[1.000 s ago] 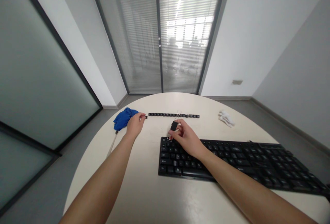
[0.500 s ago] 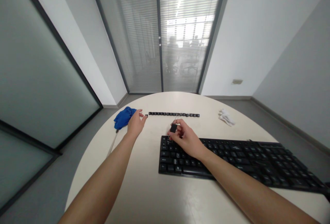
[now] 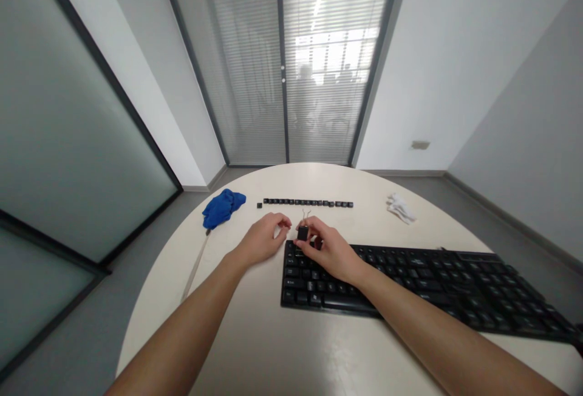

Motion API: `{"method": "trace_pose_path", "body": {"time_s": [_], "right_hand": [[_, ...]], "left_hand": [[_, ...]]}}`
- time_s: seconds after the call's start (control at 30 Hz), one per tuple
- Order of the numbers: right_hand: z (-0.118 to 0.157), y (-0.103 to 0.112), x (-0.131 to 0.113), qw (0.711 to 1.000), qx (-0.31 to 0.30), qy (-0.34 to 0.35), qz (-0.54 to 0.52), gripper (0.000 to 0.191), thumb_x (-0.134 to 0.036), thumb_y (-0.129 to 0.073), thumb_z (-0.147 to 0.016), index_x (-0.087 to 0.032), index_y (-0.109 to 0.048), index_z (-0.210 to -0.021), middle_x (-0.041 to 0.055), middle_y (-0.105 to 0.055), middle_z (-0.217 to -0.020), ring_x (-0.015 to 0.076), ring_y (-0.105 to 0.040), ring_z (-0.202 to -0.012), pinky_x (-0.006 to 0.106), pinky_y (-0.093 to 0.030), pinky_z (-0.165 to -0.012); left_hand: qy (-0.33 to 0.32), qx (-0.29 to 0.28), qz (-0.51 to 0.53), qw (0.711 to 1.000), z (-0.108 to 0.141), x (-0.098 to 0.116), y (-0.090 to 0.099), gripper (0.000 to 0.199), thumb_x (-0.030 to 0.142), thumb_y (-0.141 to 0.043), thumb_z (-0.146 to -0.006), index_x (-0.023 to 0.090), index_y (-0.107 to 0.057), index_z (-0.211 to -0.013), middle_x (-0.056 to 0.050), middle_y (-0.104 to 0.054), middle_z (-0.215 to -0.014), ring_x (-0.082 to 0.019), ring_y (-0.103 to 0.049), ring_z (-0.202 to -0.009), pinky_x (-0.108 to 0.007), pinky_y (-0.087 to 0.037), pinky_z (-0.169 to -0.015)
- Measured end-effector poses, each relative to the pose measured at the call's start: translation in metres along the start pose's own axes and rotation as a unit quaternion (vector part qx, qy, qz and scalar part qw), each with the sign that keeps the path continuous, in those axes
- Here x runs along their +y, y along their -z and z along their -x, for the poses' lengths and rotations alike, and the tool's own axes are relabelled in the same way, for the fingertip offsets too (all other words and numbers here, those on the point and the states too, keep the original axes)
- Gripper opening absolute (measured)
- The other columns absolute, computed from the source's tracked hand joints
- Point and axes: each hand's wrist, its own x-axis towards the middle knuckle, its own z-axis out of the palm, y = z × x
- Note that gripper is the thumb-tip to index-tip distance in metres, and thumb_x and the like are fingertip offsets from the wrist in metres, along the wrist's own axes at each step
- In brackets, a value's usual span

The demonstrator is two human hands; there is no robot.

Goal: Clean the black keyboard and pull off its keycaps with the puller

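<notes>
My right hand [image 3: 328, 247] grips a keycap puller [image 3: 303, 234] with a black body. Thin wire prongs stick out at its far end, and more wire shows low by the keyboard's top left corner. Under that hand lies a black keyboard [image 3: 346, 302]. My left hand [image 3: 266, 237] is just left of the keyboard, fingers loosely curled with a gap to the thumb and nothing seen between them. Behind the hands runs a row of black keycaps [image 3: 303, 202]. One single keycap [image 3: 259, 205] sits apart at the row's left end.
A crumpled blue cloth [image 3: 222, 208] lies at the table's left, with a slim pale stick-like item [image 3: 195, 268] reaching toward me. White cloth or gloves [image 3: 399, 208] rest at the back right. The round pale table [image 3: 255, 347] ends in a curved edge before a glass partition.
My left hand has let go of the single keycap at the row's left end and moved right and nearer, beside the puller. My right hand has shifted the puller slightly left and nearer.
</notes>
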Motion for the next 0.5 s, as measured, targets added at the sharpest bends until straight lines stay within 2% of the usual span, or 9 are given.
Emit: {"method": "trace_pose_path", "body": {"time_s": [0.13,0.27,0.5], "right_hand": [[0.000,-0.001,0.000,1.000,-0.007,0.007,0.001,0.018,-0.024,-0.060,-0.090,-0.024,-0.053,-0.106,-0.0018,-0.060,-0.082,0.0130,-0.056,-0.071,0.024,-0.045,-0.062],[-0.001,0.002,-0.003,1.000,-0.015,0.009,0.015,0.016,-0.024,-0.058,-0.090,-0.023,-0.052,-0.105,-0.0008,-0.059,-0.084,0.0138,-0.056,-0.074,0.024,-0.045,-0.064],[-0.003,0.015,-0.015,0.984,-0.086,-0.010,0.154,0.010,-0.025,-0.058,-0.091,-0.022,-0.053,-0.099,0.0002,-0.063,-0.081,0.0155,-0.056,-0.068,0.026,-0.040,-0.062]], "left_hand": [[-0.023,-0.024,-0.003,0.999,0.005,0.002,0.000,0.016,0.022,-0.052,-0.090,0.019,-0.065,-0.100,-0.005,-0.068,-0.097,-0.019,-0.061,-0.090,-0.030,-0.047,-0.080],[-0.044,-0.061,-0.057,0.996,0.006,0.006,0.000,0.016,0.021,-0.051,-0.091,0.019,-0.066,-0.094,-0.005,-0.067,-0.092,-0.019,-0.060,-0.088,-0.030,-0.046,-0.078],[-0.010,-0.129,-0.106,0.986,0.003,0.016,0.007,0.023,0.026,-0.045,-0.095,0.021,-0.068,-0.096,-0.006,-0.069,-0.098,-0.021,-0.063,-0.089,-0.029,-0.046,-0.075]]}}
